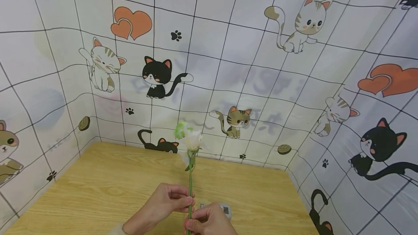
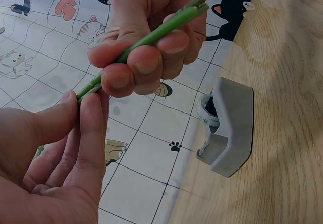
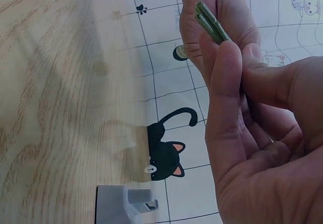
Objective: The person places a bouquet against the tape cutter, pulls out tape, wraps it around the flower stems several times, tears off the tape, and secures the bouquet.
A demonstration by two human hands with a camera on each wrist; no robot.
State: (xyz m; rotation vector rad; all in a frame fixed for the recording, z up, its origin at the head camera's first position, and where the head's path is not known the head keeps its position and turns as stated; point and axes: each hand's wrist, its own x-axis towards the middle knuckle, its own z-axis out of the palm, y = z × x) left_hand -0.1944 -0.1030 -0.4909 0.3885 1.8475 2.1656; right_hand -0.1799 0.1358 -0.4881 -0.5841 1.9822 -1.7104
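Observation:
Upright over the table stands a small bunch of flowers point(image 1: 193, 140), white with some pale green at the left. Its green stems point(image 1: 191, 177) run down together through both hands. My left hand point(image 1: 169, 202) pinches them between thumb and fingers. Just below it, my right hand point(image 1: 210, 221) pinches the same stems nearer the bottom. The left wrist view has the cut stem ends point(image 2: 194, 13) jutting out beyond the right hand's curled fingers point(image 2: 145, 60). Several stem ends point(image 3: 209, 21) lie side by side in the right wrist view.
A grey tape dispenser point(image 2: 237, 128) with a roll of tape point(image 2: 207, 112) stands on the wooden table point(image 1: 107, 177), behind the right hand in the head view. Cat-printed white cloth point(image 1: 209, 64) walls in the table at the back and both sides.

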